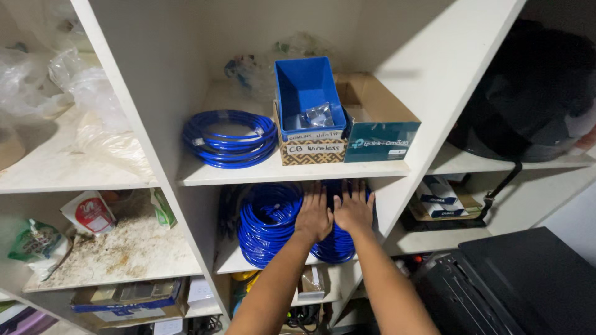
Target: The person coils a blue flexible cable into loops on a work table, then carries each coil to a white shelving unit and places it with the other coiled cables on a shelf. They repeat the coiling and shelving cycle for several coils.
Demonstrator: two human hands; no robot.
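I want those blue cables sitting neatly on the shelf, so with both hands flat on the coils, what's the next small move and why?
Probably a gentle push inward. The left hand and right hand lie flat, fingers spread, on the blue cable coils, which stand tilted on edge at the front of the middle shelf and bulge toward its lip. Deeper in, they would likely sit steadier.

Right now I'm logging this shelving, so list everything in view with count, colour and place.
Coiled cable bundle: one, blue, upper middle shelf.
Coiled cable bundles: two, blue, lower middle shelf.
Plastic bin: one, blue, in patterned cardboard box.
Open cardboard box: one, brown and teal, beside it.
Clear plastic bags: several, upper left shelf.
Black bag: one, right shelf.
Left hand, right hand: flat on lower coils.
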